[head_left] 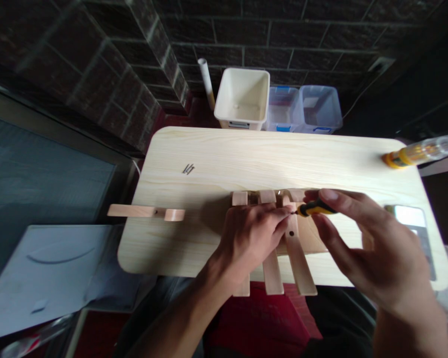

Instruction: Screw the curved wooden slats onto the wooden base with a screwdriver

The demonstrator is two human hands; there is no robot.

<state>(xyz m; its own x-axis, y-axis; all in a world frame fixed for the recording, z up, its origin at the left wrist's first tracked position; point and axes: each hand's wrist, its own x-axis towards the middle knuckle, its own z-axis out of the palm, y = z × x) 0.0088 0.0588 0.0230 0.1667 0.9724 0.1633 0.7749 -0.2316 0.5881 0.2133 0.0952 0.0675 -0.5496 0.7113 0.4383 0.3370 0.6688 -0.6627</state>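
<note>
My right hand grips a yellow-and-black screwdriver between thumb and fingers. Its tip points left, meeting the fingertips of my left hand. Those fingers are pinched together over a light wooden strip; whatever they hold at the tip is too small to make out. A dark round spot marks this strip just below. Two similar wooden strips, a middle one and a left one, run partly under my left hand and jut over the table's near edge. Beneath them lies a brownish block.
On the table lie several small dark pieces, a separate wooden piece overhanging the left edge, a clear-and-yellow tube and a phone-like device. Behind stand a cream bin and two clear boxes.
</note>
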